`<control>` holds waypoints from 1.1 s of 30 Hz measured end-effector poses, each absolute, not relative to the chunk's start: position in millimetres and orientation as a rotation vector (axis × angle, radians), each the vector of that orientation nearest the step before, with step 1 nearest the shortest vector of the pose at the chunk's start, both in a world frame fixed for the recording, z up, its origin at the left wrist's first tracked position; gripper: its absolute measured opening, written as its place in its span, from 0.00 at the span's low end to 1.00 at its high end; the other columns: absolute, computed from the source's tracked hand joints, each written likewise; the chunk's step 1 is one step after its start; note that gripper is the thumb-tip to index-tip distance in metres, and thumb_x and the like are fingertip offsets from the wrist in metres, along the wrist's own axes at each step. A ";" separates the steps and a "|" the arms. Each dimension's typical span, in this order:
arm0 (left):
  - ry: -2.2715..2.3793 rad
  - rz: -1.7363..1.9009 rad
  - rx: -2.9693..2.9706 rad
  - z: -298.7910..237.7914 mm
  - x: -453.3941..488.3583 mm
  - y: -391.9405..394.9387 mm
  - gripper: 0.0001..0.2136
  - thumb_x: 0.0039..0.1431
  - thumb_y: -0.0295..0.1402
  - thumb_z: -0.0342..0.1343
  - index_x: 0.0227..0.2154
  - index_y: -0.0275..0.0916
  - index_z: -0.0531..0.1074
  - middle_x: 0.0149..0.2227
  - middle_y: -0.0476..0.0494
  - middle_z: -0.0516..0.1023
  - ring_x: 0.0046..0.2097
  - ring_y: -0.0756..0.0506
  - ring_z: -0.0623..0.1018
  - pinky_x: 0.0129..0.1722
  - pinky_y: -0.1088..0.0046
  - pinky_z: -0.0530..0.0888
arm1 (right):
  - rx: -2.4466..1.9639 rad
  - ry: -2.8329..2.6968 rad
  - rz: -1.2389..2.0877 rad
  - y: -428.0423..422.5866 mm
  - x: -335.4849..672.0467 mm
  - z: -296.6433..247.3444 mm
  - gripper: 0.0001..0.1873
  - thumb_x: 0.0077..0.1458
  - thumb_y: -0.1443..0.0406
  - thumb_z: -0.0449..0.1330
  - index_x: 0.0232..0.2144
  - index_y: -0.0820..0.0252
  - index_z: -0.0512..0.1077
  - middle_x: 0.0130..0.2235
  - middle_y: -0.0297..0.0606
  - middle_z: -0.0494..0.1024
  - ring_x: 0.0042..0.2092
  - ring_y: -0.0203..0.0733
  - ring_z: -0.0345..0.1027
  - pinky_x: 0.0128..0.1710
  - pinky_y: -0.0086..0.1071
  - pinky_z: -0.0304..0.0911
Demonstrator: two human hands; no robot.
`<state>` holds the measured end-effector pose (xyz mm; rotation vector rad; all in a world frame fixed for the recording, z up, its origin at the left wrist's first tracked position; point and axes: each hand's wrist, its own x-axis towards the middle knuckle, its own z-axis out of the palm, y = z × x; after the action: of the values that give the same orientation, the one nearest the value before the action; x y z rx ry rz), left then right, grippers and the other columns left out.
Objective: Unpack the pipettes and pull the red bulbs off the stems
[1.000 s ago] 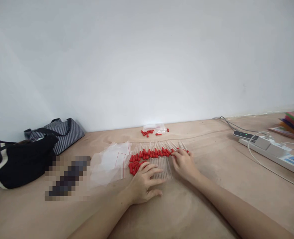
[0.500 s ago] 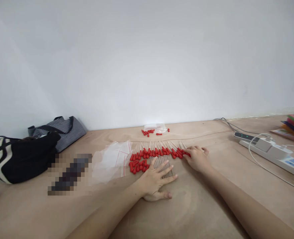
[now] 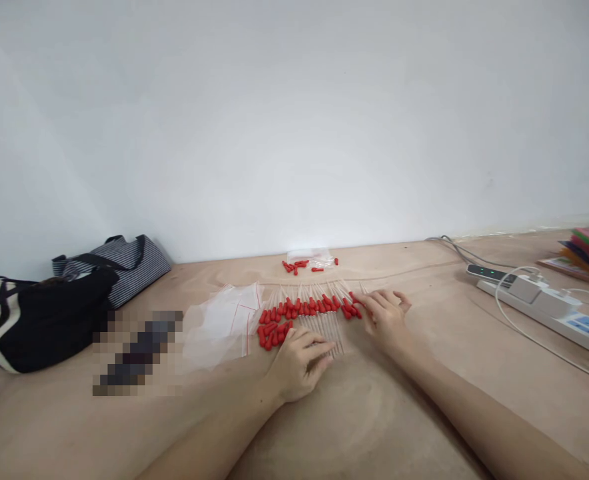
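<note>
The right hand's (image 3: 388, 321) fingers are bent and slightly apart at the end of a row of droppers (image 3: 299, 308), smooth red bulbs on slim clear stems; whether they grip one, I cannot tell. The left hand's (image 3: 300, 360) fingers curl close together by thin, straight tubes (image 3: 329, 327) and a pile of red teats (image 3: 268, 337); its grip is unclear too. Left of these, filmy red-lined bags (image 3: 219, 320) overlap on the wood-grained table (image 3: 364, 417). Farther right, the power strip's (image 3: 504, 295) blue label (image 3: 588, 325) is too small to read.
</note>
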<state>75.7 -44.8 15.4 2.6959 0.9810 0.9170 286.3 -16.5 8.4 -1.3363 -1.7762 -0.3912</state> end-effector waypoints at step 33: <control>1.222 0.981 2.861 14.4 41.0 -28.6 0.15 0.47 0.44 0.56 0.35 0.40 0.70 0.33 0.45 0.72 0.37 0.44 0.68 0.37 0.66 0.64 | -1.005 -2.137 -0.492 -28.3 234.6 -13.9 0.11 0.55 0.68 0.50 0.34 0.53 0.71 0.25 0.31 0.72 0.32 0.34 0.59 0.48 0.39 0.38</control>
<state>41.0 -28.6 14.4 2.8614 1.2225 0.9807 234.6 -28.3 -13.9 -1.0049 -2.1374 -0.4918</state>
